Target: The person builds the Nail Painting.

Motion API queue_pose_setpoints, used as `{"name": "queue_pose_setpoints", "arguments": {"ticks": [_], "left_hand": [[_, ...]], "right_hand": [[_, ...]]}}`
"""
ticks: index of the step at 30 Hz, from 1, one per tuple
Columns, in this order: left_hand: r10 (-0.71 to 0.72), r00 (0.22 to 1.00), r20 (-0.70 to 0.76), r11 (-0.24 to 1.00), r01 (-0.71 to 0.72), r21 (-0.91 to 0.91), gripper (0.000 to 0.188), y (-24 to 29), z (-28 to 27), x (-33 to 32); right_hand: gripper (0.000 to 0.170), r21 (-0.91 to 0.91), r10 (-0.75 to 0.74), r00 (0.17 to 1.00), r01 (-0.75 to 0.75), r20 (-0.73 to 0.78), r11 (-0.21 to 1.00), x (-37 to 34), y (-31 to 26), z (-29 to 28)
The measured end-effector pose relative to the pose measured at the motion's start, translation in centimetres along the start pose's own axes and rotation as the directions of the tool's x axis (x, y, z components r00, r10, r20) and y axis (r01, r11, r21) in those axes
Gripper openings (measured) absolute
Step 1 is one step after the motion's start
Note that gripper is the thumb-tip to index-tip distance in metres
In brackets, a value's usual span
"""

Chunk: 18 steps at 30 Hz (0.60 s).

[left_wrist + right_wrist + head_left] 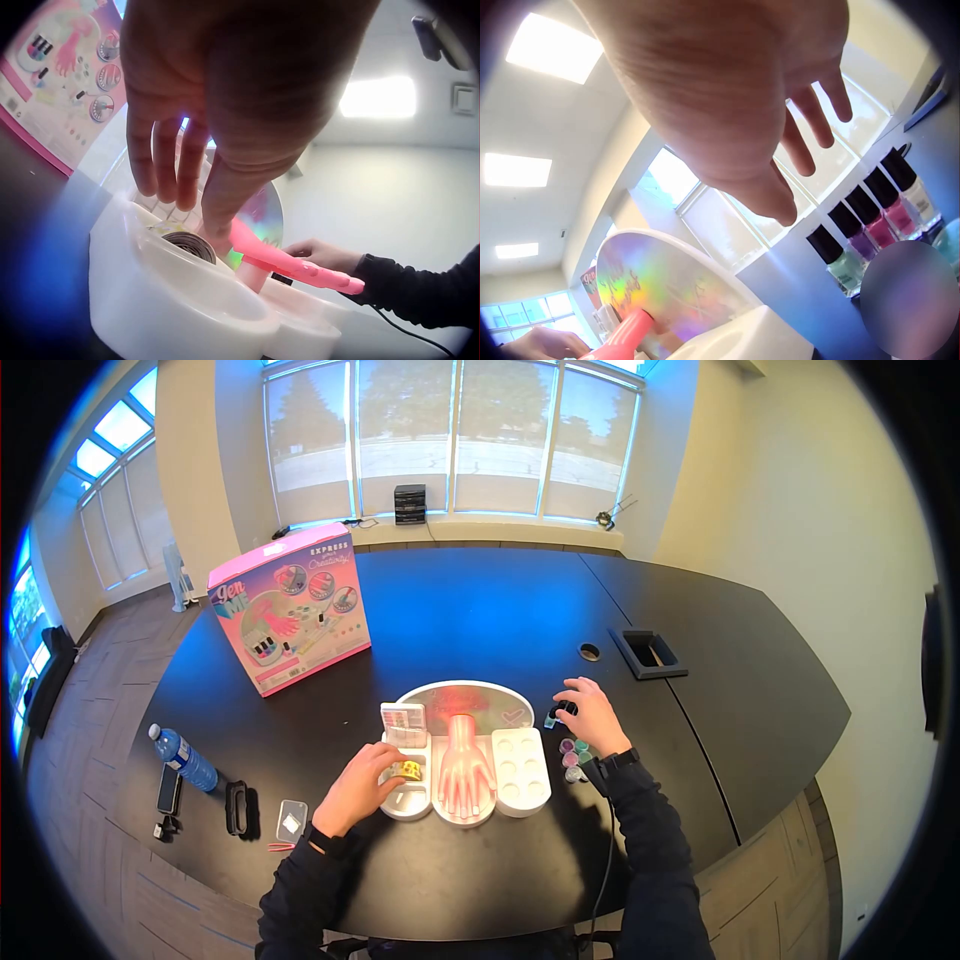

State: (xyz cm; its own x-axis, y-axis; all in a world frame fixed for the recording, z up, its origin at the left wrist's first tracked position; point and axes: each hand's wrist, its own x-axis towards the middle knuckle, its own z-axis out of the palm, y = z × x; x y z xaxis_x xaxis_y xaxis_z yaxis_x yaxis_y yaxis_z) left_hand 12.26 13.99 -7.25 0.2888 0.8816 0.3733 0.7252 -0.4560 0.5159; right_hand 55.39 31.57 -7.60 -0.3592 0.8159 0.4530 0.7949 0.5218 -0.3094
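My left hand [358,788] pinches a yellow patterned roll [408,770] between thumb and index finger, inside a left compartment of the white nail station [406,802]. In the left wrist view the roll [189,244] shows its wound edge beside the thumb tip, while the other fingers hang loosely. A pink model hand [463,775] stands palm down in the station's middle. My right hand [596,722] hovers over a row of nail polish bottles, largely hidden in the head view. The right wrist view shows these bottles [881,229] with black caps, below its spread, straight fingers.
Small colored pots [569,745] lie by my right wrist. The pink box [292,610] stands at the back left. A water bottle [183,758], a phone [169,790] and a small clear case [291,821] lie left. A dark square fitting [650,653] is at the right.
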Motion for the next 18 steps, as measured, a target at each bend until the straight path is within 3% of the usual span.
{"name": "queue_pose_setpoints", "arguments": {"ticks": [18], "left_hand": [[-0.042,0.997,-0.064,0.999,0.042,-0.005,0.031,1.8,-0.9,-0.7]], "right_hand": [[0.017,-0.098,0.032,0.997,-0.025,0.075,0.995,0.1,0.2,1.5]]}}
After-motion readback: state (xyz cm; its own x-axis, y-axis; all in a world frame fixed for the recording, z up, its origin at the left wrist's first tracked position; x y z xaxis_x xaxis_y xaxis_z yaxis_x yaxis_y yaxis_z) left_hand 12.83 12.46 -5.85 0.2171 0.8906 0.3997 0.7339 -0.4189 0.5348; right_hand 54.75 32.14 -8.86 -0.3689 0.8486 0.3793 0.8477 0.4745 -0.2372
